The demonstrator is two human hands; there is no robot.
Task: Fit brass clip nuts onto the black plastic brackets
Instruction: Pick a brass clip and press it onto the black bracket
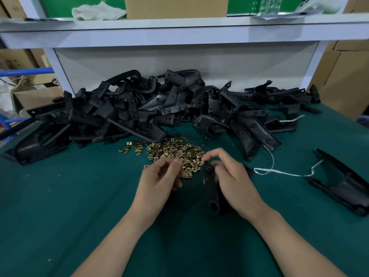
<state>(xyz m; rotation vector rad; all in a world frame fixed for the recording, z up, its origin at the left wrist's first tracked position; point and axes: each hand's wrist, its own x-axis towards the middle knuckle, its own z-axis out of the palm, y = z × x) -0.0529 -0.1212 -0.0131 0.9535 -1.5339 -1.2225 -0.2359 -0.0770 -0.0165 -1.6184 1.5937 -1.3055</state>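
Head view looks down on two bare forearms reaching over a green-covered bench point(60, 196). The right hand point(233, 180) grips a black bracket point(210, 188), which stands nearly on end with its lower end close to the bench. The thumb and forefinger are bent over the bracket's rounded top end, where a hole shows, and the other fingers wrap its far side. Just to the left of it, the left hand point(161, 176) hovers with its fingers curled in towards the thumb. Its fingertips point(177, 165) lie over the near edge of the brass clip nuts point(177, 154). Whether they pinch a nut cannot be told, since the fingers hide whatever lies between them. The nuts lie as a loose, flat scatter directly beyond both hands, with a thinner group trailing off beyond and to the left of the left hand. Further beyond the hands, a large heap of black brackets point(139, 108) is piled across the bench against a pale back panel, spreading wide to both sides. To the right of the right hand, a white string point(279, 172) loops across the bench and runs towards a lone bracket point(343, 186) lying well apart from the heap. High above and beyond the hands, a shelf point(179, 34) carries a cardboard box point(175, 7) and, to the left of it, a crumpled pale cloth point(97, 11).
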